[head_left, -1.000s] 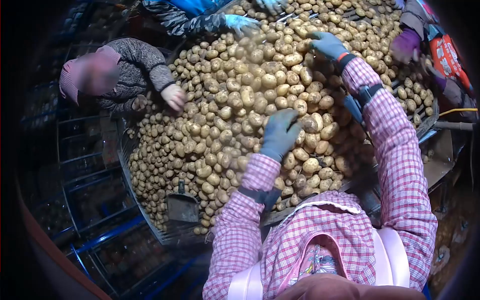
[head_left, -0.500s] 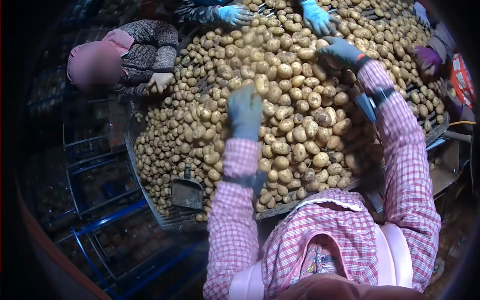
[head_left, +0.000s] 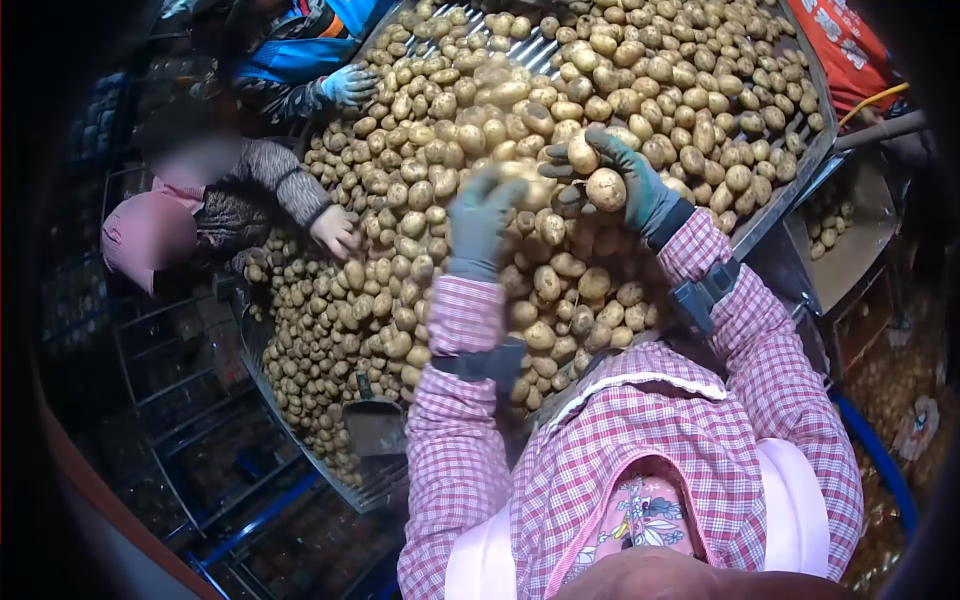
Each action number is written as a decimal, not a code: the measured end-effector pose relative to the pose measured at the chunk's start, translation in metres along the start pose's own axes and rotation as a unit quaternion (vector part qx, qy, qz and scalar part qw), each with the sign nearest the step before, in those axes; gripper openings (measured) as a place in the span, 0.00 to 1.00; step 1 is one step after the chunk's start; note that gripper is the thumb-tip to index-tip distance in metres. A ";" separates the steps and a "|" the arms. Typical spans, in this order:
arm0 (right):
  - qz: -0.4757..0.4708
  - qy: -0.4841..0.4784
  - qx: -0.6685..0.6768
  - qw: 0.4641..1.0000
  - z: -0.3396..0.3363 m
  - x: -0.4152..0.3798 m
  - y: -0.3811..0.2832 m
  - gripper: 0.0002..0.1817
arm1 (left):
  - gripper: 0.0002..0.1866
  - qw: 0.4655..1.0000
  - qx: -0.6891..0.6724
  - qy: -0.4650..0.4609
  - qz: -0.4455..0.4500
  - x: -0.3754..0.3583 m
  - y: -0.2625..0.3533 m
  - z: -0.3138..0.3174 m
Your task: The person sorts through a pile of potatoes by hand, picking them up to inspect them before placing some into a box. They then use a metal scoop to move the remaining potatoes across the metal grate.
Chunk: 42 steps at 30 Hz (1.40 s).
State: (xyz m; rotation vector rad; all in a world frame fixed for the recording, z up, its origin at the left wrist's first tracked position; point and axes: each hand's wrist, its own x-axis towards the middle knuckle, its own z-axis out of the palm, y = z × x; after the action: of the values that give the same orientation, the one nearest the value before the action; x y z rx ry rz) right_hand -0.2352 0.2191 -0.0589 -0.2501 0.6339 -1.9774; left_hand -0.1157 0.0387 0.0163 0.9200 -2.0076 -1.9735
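Right hand: I have the gloved right hand (head_left: 632, 185) cupping two potatoes (head_left: 605, 190).
Left hand: blurred left hand (head_left: 480, 225); I can't tell its grip.
Heap: potato heap (head_left: 410, 215) covers most of my slatted table (head_left: 535, 50).
Co-worker: blue-clad person (head_left: 300, 60), cut off above.

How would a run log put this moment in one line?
left grey-green-gloved hand: blurred, grip unclear | right grey-green-gloved hand: holding two round yellow potatoes | grey scoop: at heap's edge
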 end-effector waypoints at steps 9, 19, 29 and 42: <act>0.106 0.123 0.130 0.978 0.039 -0.080 0.040 0.35 | 0.12 0.960 0.217 -0.005 0.174 -0.059 -0.067 0.034; -0.046 0.178 0.006 0.983 -0.005 -0.180 0.008 0.37 | 0.12 0.924 0.311 -0.027 0.221 -0.079 -0.076 0.063; -0.135 0.563 -0.420 0.699 -0.208 -0.374 -0.244 0.34 | 0.25 0.887 0.413 -0.025 0.206 -0.018 -0.061 0.018; 0.030 0.197 -0.767 0.610 -0.097 0.076 -0.098 0.23 | 0.25 0.878 0.349 -0.101 0.313 -0.040 -0.056 0.094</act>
State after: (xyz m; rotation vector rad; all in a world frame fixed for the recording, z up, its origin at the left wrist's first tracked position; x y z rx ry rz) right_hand -0.3884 0.2200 -0.0950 -0.7791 2.4876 -0.8482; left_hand -0.1170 0.1436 -0.0347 0.0739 -2.7323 -1.0281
